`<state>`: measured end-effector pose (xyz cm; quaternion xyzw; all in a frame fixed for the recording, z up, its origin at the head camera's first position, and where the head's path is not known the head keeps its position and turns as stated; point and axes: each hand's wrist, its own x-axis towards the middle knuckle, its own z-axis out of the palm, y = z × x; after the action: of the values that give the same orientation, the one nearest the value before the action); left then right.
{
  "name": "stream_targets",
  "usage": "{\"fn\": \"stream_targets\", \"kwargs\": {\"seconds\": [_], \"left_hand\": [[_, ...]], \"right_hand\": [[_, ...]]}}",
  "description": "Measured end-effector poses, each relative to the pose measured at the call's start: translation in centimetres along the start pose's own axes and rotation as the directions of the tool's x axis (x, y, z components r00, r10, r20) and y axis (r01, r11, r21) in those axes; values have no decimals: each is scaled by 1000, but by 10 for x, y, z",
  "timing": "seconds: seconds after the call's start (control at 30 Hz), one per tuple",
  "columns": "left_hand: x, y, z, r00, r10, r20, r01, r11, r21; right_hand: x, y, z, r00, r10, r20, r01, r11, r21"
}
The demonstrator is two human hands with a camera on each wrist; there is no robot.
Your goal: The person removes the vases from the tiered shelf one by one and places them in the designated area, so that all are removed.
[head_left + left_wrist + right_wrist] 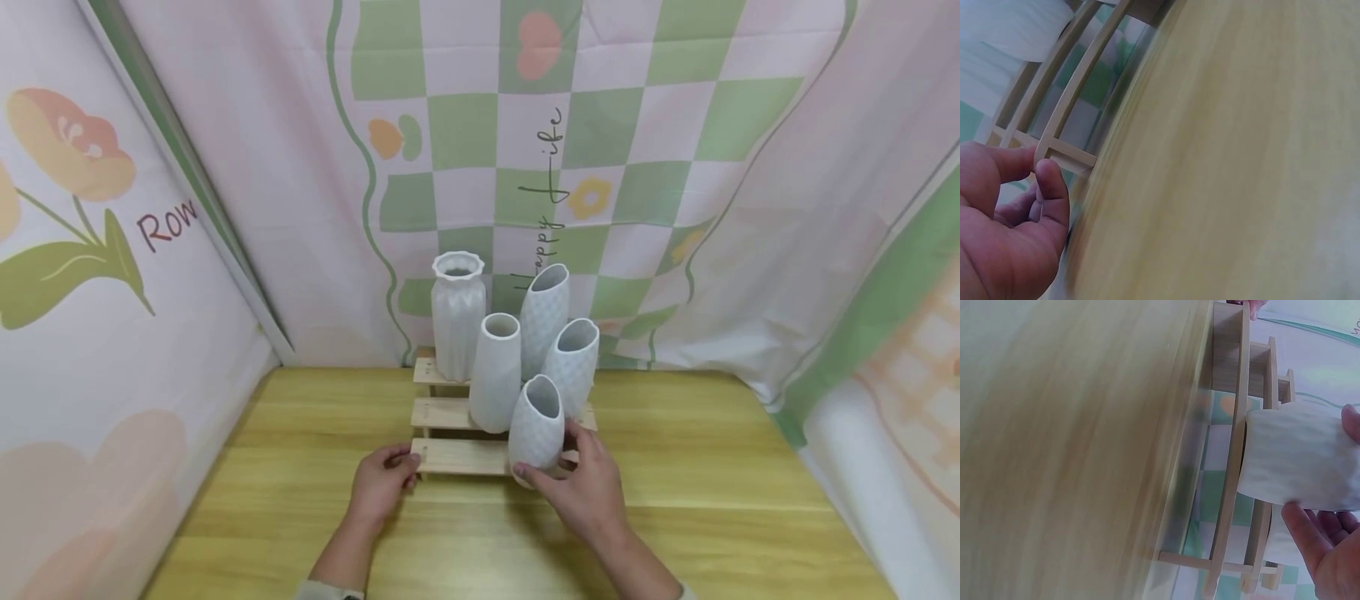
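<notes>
In the head view, my right hand [592, 492] grips a white textured vase [536, 442] with a slanted mouth, thumb in front and fingers behind its side. The vase is at the right part of the front slat of a stepped wooden stand [459, 457]; in the right wrist view its base [1260, 456] is against that slat, and I cannot tell whether its full weight rests there. My left hand [378, 485] pinches the left end of the front slat between thumb and fingers, as the left wrist view shows on the stand [1072, 94].
On the stand's higher steps stand a ribbed vase [459, 325] with a scalloped rim, a smooth tapered vase [495, 375], a tall slant-mouthed vase [545, 312] and a shorter one [573, 362]. The wooden table [697, 467] meets printed curtains [457, 133] behind and at both sides.
</notes>
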<state>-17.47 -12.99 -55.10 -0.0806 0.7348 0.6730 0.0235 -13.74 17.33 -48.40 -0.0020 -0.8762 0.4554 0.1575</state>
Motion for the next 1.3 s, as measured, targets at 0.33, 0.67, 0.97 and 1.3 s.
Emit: {"fn": "stream_targets", "kwargs": {"seconds": [0.33,0.67,0.97,1.3], "left_hand": [[0,2,-1,1000,1,5,-1,1000,5],[0,3,-1,1000,6,7,-6,1000,18],[2,-1,-1,1000,8,6,-8,1000,17],[1,1,0,1000,-1,0,1,1000,1]], "right_hand": [[-6,4,-10,1000,-8,-7,9,1000,1],[-11,14,-26,999,-39,-37,39,999,5],[-15,23,-39,995,-50,-83,49,999,-8],[-14,32,-54,991,-35,-131,29,998,-49]]}}
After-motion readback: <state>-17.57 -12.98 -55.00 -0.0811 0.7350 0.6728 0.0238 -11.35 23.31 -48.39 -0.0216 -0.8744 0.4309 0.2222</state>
